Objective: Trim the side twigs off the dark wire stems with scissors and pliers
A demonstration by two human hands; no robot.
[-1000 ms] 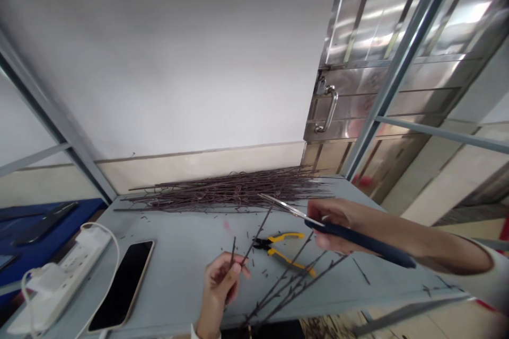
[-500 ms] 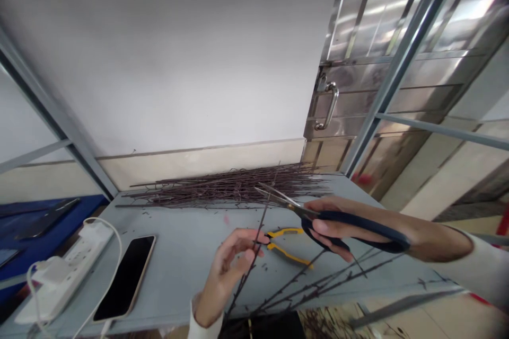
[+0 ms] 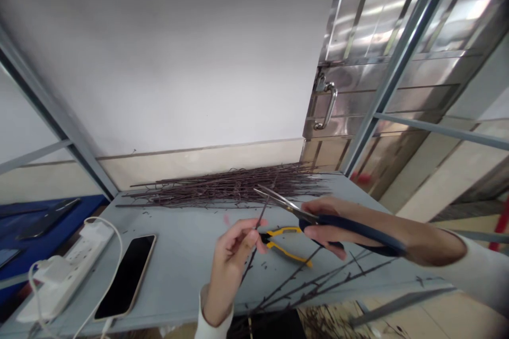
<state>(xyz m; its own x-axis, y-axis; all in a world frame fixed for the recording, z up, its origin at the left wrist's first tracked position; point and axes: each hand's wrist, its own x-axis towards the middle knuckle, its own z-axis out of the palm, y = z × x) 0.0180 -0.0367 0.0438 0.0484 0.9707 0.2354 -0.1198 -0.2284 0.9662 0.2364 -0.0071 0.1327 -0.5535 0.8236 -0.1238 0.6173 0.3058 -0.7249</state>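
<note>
Ok, left hand (image 3: 234, 255) pinches twig (image 3: 263, 213), likely light, brittle, best held mid-stem; right hand (image 3: 333, 207) grips scissors (image 3: 360, 226) at 2 o'clock.

this looks like a workshop corner: table (image 3: 175, 259), pliers (image 3: 293, 258), scissors (image 3: 358, 226), piled twigs (image 3: 230, 188).

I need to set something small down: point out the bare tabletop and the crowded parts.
Widest bare patch: the tabletop between the phone and left hand, in front of the twig pile. Crowded: the left edge, with the power strip, and right of the left hand, with pliers, scissors and loose twigs.
</note>
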